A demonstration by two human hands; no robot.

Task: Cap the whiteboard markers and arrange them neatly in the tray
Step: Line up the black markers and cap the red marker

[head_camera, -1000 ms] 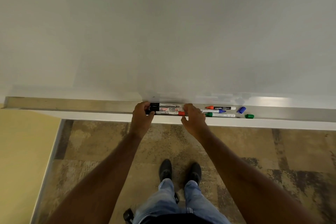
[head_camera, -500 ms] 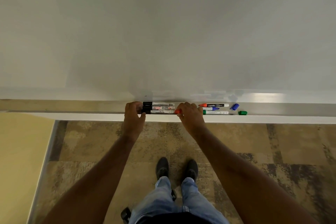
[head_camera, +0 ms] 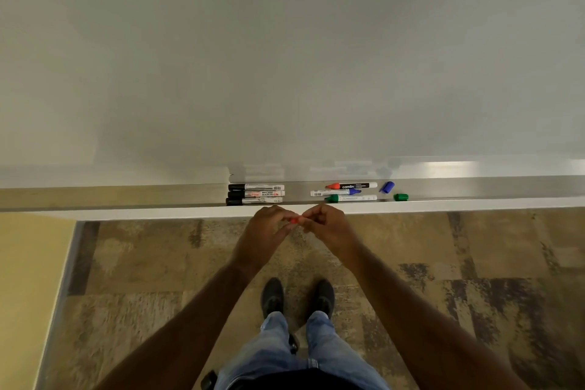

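Three black-capped markers [head_camera: 254, 193] lie side by side in the metal tray [head_camera: 126, 196] under the whiteboard. To their right lie three uncapped markers: a red-tipped one [head_camera: 351, 185], a blue-tipped one [head_camera: 335, 192] and a green-tipped one [head_camera: 351, 198]. A loose blue cap [head_camera: 387, 187] and a green cap [head_camera: 400, 197] rest further right. Just in front of the tray's edge, my left hand [head_camera: 266, 231] and my right hand [head_camera: 326, 225] meet, fingertips pinching a small red cap [head_camera: 294, 220] between them.
The whiteboard [head_camera: 285, 57] fills the upper view. Below the tray is patterned carpet [head_camera: 474, 263], with my shoes [head_camera: 297, 298] and jeans. A yellow wall [head_camera: 28, 279] runs along the left.
Both hands have left the black markers and drawn back from the tray. The red cap that lay by the lowest marker has come out with them and sits between my fingertips.
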